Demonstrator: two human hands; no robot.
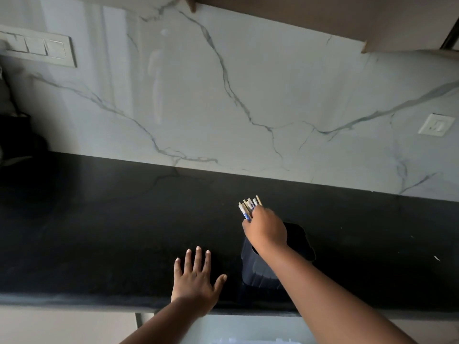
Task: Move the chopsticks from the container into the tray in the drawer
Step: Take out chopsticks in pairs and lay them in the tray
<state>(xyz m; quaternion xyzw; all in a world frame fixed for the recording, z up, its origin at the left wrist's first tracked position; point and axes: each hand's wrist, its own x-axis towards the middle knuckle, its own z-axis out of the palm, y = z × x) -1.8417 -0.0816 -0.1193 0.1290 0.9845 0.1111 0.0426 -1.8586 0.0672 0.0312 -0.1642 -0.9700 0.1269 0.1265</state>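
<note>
A dark blue container (255, 266) stands on the black countertop (111, 232), near its front edge. My right hand (267, 229) is directly above the container's mouth, fingers closed round a bundle of chopsticks (249, 207). Their pale tops with blue-and-white patterned ends stick up past my fingers; their lower parts are hidden by my hand. My left hand (196, 279) lies flat on the countertop to the left of the container, fingers spread, holding nothing. A pale edge (250, 340) at the bottom of the view may be the drawer tray; I cannot tell.
A white marble backsplash (223, 95) rises behind the counter, with a switch panel (37, 47) at upper left and a socket (436, 125) at right. Dark objects (15, 135) stand at the far left. A brown cabinet (347, 18) hangs overhead.
</note>
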